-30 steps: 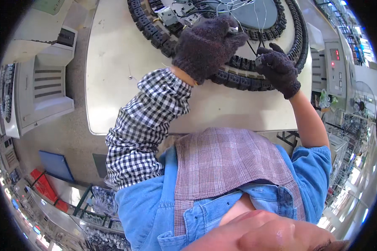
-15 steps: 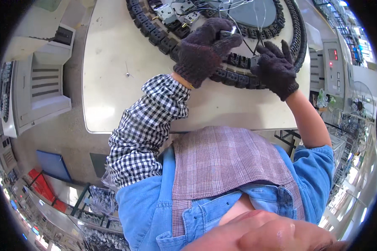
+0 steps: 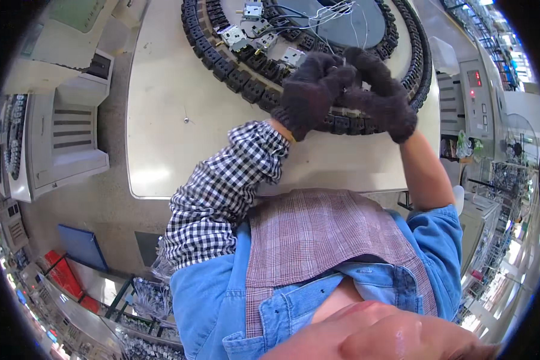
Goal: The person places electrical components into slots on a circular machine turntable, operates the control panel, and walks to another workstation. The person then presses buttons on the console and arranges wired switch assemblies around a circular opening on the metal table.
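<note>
My left hand (image 3: 312, 91) wears a dark knitted glove and is closed in a pinch over the black segmented track on the table. My right hand (image 3: 385, 93), gloved alike, meets it fingertip to fingertip with thumb and finger curled in. Whatever small piece lies between the fingers is mostly hidden. Thin white wires (image 3: 336, 13) run down toward the fingertips. Left of my hands, small silvery metal box-shaped parts sit on the black track (image 3: 237, 81): one box with a brass-coloured pin (image 3: 234, 37), another box (image 3: 293, 56) right beside my left glove.
The pale tabletop (image 3: 210, 162) carries the looped track around a grey-blue centre plate (image 3: 357, 30). A small pin-like bit (image 3: 186, 120) lies on the left. Grey cabinets stand left (image 3: 72, 126) and right (image 3: 477, 102); a blue panel (image 3: 83, 247) is on the lower left.
My right hand has moved up and left from the track, its spread fingers now closed against my left hand. The left has shifted slightly down and right; the silvery piece it held is now hidden.
</note>
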Motion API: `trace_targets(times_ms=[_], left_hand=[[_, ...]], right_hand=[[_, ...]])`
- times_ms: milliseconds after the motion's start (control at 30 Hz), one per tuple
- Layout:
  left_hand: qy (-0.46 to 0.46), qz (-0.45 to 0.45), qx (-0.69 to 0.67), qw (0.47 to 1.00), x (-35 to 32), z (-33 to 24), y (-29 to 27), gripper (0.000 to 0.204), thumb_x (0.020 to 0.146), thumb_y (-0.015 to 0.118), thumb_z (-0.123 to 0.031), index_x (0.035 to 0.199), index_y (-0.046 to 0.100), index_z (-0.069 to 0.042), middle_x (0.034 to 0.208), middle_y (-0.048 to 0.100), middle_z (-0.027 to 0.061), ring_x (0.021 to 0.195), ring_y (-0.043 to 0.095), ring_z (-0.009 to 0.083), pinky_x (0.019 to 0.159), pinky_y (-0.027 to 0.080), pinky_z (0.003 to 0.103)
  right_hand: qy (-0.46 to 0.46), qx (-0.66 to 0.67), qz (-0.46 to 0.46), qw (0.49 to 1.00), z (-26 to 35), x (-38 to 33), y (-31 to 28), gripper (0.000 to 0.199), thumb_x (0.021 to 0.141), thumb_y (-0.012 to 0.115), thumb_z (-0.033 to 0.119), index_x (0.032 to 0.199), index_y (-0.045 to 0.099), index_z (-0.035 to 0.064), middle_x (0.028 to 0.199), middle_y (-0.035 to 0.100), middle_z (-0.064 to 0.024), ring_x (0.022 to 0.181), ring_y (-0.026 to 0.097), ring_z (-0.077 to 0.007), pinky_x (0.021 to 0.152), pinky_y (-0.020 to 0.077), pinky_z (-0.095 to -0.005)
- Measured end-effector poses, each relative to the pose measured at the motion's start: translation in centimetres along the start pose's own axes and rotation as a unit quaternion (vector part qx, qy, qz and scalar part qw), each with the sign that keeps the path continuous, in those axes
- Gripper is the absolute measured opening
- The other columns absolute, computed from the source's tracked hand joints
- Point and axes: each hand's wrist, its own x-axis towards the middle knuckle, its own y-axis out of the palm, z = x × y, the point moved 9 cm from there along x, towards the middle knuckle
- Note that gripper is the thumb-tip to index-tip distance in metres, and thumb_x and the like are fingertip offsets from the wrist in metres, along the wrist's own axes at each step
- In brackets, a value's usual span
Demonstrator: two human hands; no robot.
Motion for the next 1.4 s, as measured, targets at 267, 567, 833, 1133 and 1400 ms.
trace_targets(times_ms=[267, 567, 833, 1133, 1400], left_hand=[[-0.086, 0.19, -0.033, 0.977, 1.4, 1.0, 0.1, 0.038, 0.087, 0.062, -0.007, 0.124, 0.053, -0.007, 0.107, 0.065, 0.015, 0.089, 0.067, 0.0236, 0.078, 0.055, 0.033], [0.074, 0.141, 0.52, 0.839, 1.7, 1.7, -4.3, 0.052, 0.088, 0.056, -0.034, 0.134, 0.045, -0.01, 0.13, 0.054, 0.015, 0.117, 0.054, 0.033, 0.097, 0.044, 0.044], [-0.153, 0.239, 0.548, 0.787, 3.9, 5.9, -4.0, 0.078, 0.082, 0.047, -0.064, 0.143, 0.036, -0.017, 0.147, 0.037, 0.011, 0.125, 0.046, 0.0383, 0.105, 0.036, 0.048], [-0.143, 0.197, 0.49, 0.837, 4.6, 7.4, -4.3, 0.08, 0.077, 0.062, -0.058, 0.139, 0.043, -0.01, 0.141, 0.044, 0.0169, 0.128, 0.045, 0.0361, 0.107, 0.034, 0.05], [-0.19, 0.198, 0.436, 0.857, 4.5, 5.8, -4.5, 0.091, 0.069, 0.069, -0.062, 0.137, 0.044, -0.006, 0.138, 0.047, 0.0187, 0.124, 0.047, 0.037, 0.105, 0.037, 0.045]], right_hand=[[0.028, 0.217, 0.056, 0.974, -2.7, 1.1, 1.3, 0.054, 0.079, 0.073, 0.009, 0.129, 0.052, 0.0066, 0.124, 0.057, -0.0093, 0.114, 0.054, -0.0194, 0.097, 0.0443, -0.0335], [0.008, -0.576, 0.236, 0.782, -0.6, 1.8, 3.9, 0.029, 0.074, 0.067, 0.017, 0.1, 0.06, 0.0065, 0.111, 0.06, -0.0157, 0.103, 0.058, -0.0343, 0.085, 0.0479, -0.0438], [0.02, -0.248, 0.048, 0.967, -3.0, -1.5, -0.5, 0.033, 0.077, 0.073, 0.006, 0.108, 0.061, 0.0058, 0.121, 0.061, -0.0137, 0.108, 0.061, -0.0252, 0.09, 0.0494, -0.035], [-0.014, -0.305, 0.006, 0.952, -2.5, -1.5, 0.3, 0.028, 0.076, 0.073, 0.004, 0.102, 0.062, 0.0044, 0.118, 0.063, -0.014, 0.105, 0.062, -0.0238, 0.088, 0.05, -0.0339], [-0.004, -0.297, 0.01, 0.955, -2.6, -1.5, 0.3, 0.029, 0.074, 0.073, 0.001, 0.101, 0.06, 0.0037, 0.118, 0.062, -0.0147, 0.107, 0.06, -0.0253, 0.087, 0.0501, -0.0345]])
